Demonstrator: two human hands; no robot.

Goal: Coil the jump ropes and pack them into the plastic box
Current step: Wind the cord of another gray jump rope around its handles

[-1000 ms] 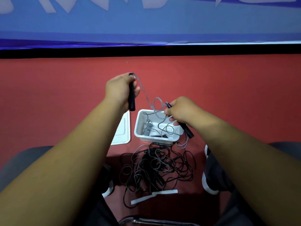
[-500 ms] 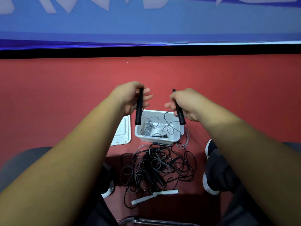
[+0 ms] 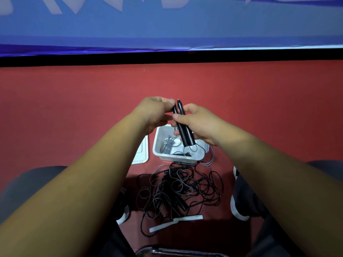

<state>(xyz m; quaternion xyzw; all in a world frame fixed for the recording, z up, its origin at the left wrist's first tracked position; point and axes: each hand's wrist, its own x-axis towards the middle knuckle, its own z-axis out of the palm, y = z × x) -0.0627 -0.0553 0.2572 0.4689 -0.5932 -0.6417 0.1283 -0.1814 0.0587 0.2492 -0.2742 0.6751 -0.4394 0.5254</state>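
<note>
Left hand (image 3: 155, 113): grip pinched on the handle tops. Two black handles (image 3: 183, 129) are held side by side above the box (image 3: 157, 145). Right hand (image 3: 201, 125): grip wrapped round both. Tangled ropes (image 3: 178, 186) are seen on the floor (image 3: 74, 117) before the box.

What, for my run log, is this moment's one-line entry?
right-hand grip: both black handles | left-hand grip: one handle's top | above plastic box | tangled ropes on floor

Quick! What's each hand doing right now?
Left hand: pinches the top of the slim black jump-rope handles.
Right hand: grips both handles together, lower down.
</note>
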